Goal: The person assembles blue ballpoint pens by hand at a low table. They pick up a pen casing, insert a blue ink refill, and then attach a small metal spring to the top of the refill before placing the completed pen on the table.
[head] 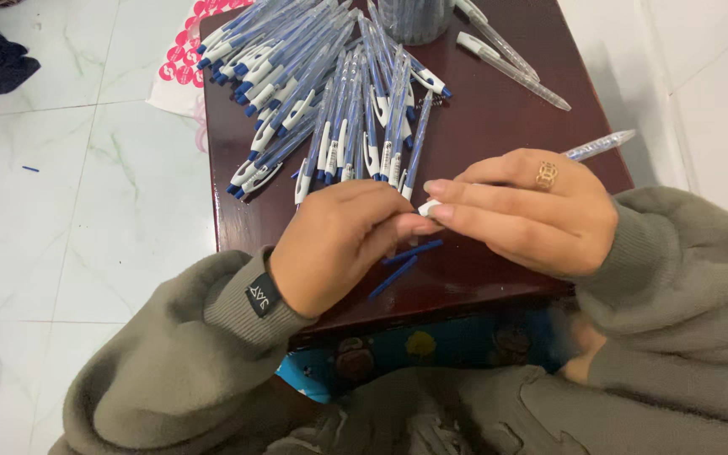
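One small white pen part [429,206], probably a clip cap, sits pinched between the fingertips of both hands just above the near edge of the dark red table [499,118], and its size is the trouble: a slight slackening of either pinch could let it drop to the tabletop or roll off the edge onto the pale tiled floor [86,211]. The right hand [526,211] also carries a clear pen barrel [597,145], which pokes out past the ringed finger (how firmly it is gripped I cannot tell, since the palm hides it), so a twist of that hand might swing the barrel into the loose clear barrels [507,55] lying farther back. The left hand [334,244] is curled nearly closed, thumb and forefinger meeting on the white part; the right hand's fingers lie long and flat, closed on the same piece. Two blue ink refills [404,263] lie on the table just beneath the hands, easily nudged off. Beyond them spreads a heap of blue-and-white click pens [330,93].
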